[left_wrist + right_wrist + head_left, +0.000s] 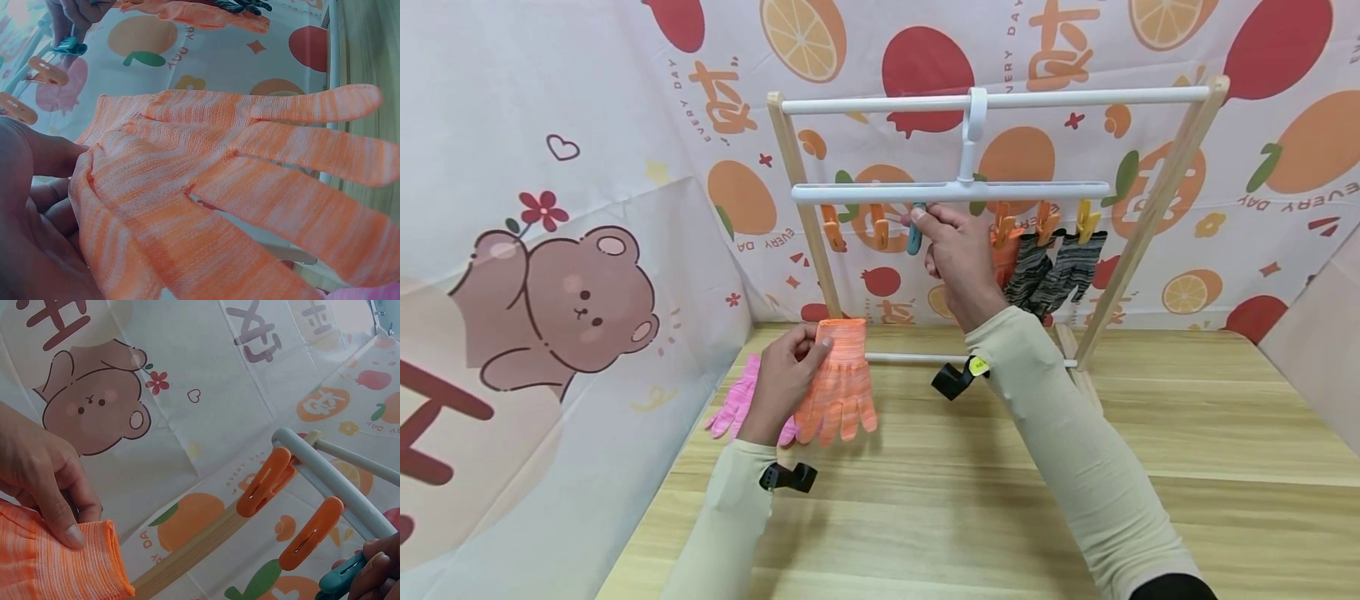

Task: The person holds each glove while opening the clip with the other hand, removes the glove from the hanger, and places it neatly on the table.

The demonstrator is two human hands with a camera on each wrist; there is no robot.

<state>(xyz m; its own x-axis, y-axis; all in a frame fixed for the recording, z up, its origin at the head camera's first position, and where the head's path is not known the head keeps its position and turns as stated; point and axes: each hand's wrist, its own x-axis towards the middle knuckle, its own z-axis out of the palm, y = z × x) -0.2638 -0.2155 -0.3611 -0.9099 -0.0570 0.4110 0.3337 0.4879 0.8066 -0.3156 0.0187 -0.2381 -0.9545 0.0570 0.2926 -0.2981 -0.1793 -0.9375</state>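
My left hand pinches an orange knit glove near its cuff, thumb in front, and the glove's fingers hang down over the table. In the left wrist view the same glove spreads wide, close to the camera. Up at the white hanger, my right hand grips a teal clothespin between thumb and fingers. The right wrist view shows that clothespin right at the hanger bar. Left of it, two orange clothespins hang from the bar with nothing clipped in them.
A rack with wooden side posts and a white top rod bears the hanger. At its right end, clothespins hold grey-black gloves and an orange one, partly hidden by my hand. Pink gloves lie on the wooden table.
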